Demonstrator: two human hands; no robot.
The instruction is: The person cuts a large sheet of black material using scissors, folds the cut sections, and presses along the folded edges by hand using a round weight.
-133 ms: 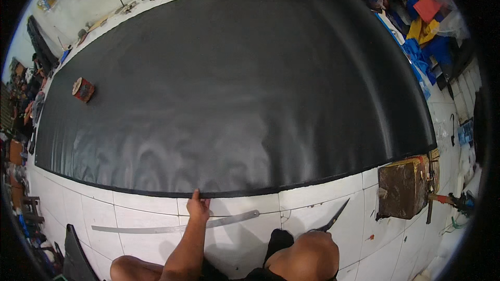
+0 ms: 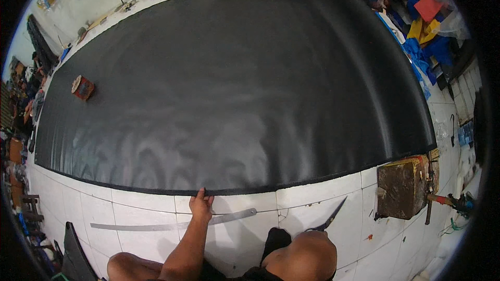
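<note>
A large black vinyl-like sheet lies spread over the white tiled floor, with soft ripples toward its near side. My left hand grips the sheet's near edge, thumb on top and the other fingers partly hidden at the edge. A long metal ruler lies on the tiles just below this hand, partly covered by my forearm. To the right, scissors rest on the floor, blade outward, their handles mostly hidden behind my knee. My right hand does not show.
On the sheet's far left stands a round reddish can-like block. A worn brown block touches its near right corner, beside a hammer-like tool. Coloured cloth and plastic pile up at the far right. A dark flat panel is at lower left.
My left hand has shifted slightly to the right along the sheet's near edge. The whole view has moved a little; the ruler and scissors stay in place on the floor.
</note>
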